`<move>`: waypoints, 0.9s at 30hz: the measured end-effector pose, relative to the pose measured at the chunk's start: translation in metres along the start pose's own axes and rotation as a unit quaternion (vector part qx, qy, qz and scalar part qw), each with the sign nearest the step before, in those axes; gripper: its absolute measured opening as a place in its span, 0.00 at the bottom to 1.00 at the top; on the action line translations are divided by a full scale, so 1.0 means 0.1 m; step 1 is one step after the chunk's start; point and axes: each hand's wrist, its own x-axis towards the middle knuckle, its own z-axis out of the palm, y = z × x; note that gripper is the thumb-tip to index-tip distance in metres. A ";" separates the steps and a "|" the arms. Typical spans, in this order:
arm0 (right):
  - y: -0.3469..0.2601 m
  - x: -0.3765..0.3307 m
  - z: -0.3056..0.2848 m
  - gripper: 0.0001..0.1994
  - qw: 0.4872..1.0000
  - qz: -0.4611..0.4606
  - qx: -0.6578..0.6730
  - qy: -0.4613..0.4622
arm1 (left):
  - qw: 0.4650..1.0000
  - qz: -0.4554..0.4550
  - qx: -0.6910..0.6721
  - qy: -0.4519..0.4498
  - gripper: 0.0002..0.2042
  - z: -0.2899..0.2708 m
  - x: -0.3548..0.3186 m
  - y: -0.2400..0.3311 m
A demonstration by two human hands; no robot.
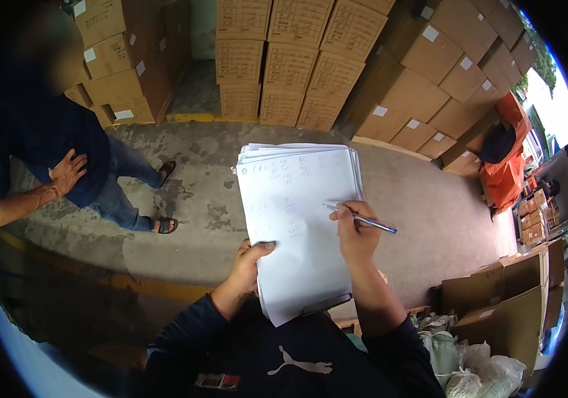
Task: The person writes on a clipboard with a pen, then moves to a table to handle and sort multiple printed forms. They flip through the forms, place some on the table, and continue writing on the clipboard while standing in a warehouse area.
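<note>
The stack of written sheets sits at the centre of the frame, held up over the floor with its top edges unevenly fanned. The left hand clasps its left edge, thumb pressed on the top page and the fingers mostly hidden beneath. The right hand, over the right side of the page, pinches a blue pen whose tip points toward the upper left (whether it touches the paper, I cannot tell). The likeliest trouble, I judge, is slippage: the top sheet lies askew, its pointed lower corner reaching below the dark edge under the stack, so a loosened left thumb could let pages slide or drop. With no table seen supporting the stack, hard pressure from the pen might tip it and spoil the handwriting. The entries are faint and spaced apart, so a mark could land in the wrong row if attention strays to the co-worker at the left of the frame or the stacked cartons at upper centre.
</note>
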 end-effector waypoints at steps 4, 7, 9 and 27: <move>0.00 0.09 0.01 0.03 1.000 -0.015 -0.007 -0.005 | 1.000 0.023 0.002 0.016 0.22 0.01 0.09 -0.01; -0.01 0.11 0.01 0.03 1.000 -0.020 -0.006 -0.008 | 1.000 0.024 -0.007 0.013 0.23 0.00 0.13 -0.02; -0.01 0.11 0.03 0.03 1.000 -0.020 0.006 -0.005 | 1.000 0.023 -0.008 0.010 0.24 -0.02 0.13 -0.02; 0.01 0.11 -0.03 0.03 1.000 0.000 -0.003 0.020 | 1.000 0.019 0.007 0.001 0.23 0.01 0.14 0.05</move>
